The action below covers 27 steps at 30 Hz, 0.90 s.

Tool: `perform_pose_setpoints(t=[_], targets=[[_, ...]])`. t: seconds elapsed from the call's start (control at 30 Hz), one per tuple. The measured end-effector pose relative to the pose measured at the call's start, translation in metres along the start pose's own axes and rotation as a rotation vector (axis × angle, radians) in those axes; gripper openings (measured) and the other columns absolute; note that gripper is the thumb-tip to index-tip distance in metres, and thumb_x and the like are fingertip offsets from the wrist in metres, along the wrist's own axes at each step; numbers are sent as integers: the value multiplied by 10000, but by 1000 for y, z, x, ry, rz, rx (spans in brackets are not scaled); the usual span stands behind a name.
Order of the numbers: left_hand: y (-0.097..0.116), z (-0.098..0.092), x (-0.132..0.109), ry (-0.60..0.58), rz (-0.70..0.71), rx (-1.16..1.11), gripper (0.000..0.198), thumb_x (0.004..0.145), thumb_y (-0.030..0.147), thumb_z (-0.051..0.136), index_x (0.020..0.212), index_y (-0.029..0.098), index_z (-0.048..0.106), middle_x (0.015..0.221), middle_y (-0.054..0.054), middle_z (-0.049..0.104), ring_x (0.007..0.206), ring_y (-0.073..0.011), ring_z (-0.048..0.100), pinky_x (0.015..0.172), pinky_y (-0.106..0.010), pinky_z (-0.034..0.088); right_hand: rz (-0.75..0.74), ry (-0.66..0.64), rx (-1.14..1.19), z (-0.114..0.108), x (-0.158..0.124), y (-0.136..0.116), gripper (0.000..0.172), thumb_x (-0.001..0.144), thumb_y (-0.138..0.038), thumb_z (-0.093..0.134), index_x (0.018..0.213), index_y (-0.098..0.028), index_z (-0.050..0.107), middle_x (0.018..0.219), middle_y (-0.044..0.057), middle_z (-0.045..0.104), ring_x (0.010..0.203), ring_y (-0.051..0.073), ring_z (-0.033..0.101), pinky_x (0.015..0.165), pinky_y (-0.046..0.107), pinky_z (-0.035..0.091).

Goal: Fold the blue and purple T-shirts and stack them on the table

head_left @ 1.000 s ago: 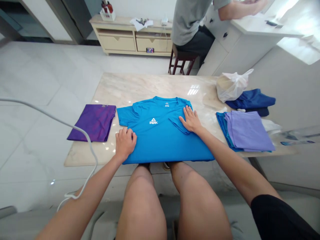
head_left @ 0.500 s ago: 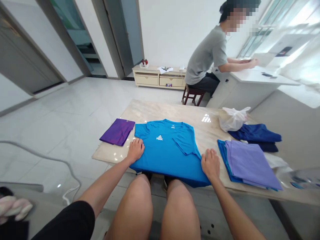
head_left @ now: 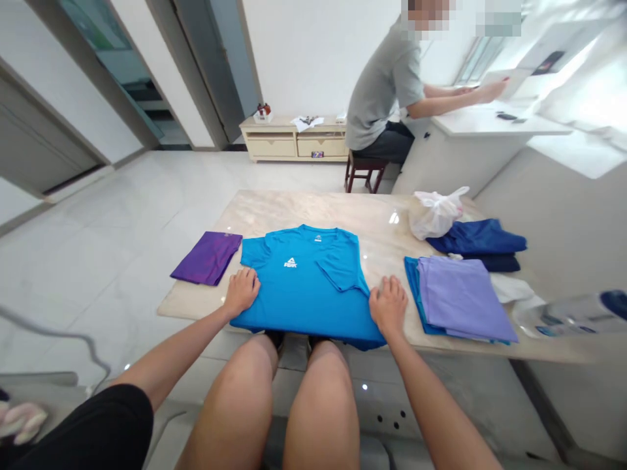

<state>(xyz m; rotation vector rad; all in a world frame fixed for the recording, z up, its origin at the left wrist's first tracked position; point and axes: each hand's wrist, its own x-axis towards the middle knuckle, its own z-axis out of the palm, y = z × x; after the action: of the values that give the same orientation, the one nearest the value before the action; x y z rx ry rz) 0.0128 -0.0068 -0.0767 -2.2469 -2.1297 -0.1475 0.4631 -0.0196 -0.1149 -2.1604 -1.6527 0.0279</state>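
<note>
I am noting my right hand [head_left: 388,305] has come down from the folded sleeve to the blue shirt's [head_left: 304,287] near right edge, fingers spread flat, gripping nothing. My left hand [head_left: 241,292] is still pressing the left edge, loosely curled. The shirt is lying on the marble table [head_left: 294,205], smoothed for its next fold.

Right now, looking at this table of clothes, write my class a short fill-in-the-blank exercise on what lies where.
1. Both hands, left hand and right hand, rest on the ____ T-shirt.
2. The folded purple garment lies to the shirt's ____.
3. The white plastic bag sits beside the folded ____ blue clothes.
4. The lilac garment lies on the marble ____.

Missing words: blue; left; dark; table
</note>
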Motion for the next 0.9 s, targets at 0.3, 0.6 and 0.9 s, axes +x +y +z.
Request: perform_pose_setpoints(t=[0.3, 0.6, 0.9], targets=[[-34, 1, 44, 109, 55, 117, 542, 1085, 397, 319, 1393, 128, 675, 1413, -234, 676, 1267, -403, 626, 1012, -516, 495, -8, 25, 22, 3, 4, -4, 564, 1047, -281, 430, 1528, -56, 619, 1672, 235, 538, 1575, 353, 430, 1293, 496, 285], [-54, 17, 105, -147, -336, -25, 709, 1101, 521, 273, 1653, 177, 556, 1722, -240, 481, 1641, -458, 371, 1289, -635, 333, -30, 33, 17, 3, 2, -3, 572, 1060, -292, 416, 1531, -40, 622, 1657, 242, 549, 1570, 365, 435, 1284, 512, 311], [-57, 29, 97, -120, -327, -80, 743, 1105, 525, 239, 1660, 104, 497, 1784, -228, 396, 1654, -407, 352, 1348, -630, 241, -32, 44, 8, 5, 2, -2, 579, 1049, -287, 432, 1523, -21, 630, 1644, 267, 555, 1545, 376, 464, 1279, 533, 328]])
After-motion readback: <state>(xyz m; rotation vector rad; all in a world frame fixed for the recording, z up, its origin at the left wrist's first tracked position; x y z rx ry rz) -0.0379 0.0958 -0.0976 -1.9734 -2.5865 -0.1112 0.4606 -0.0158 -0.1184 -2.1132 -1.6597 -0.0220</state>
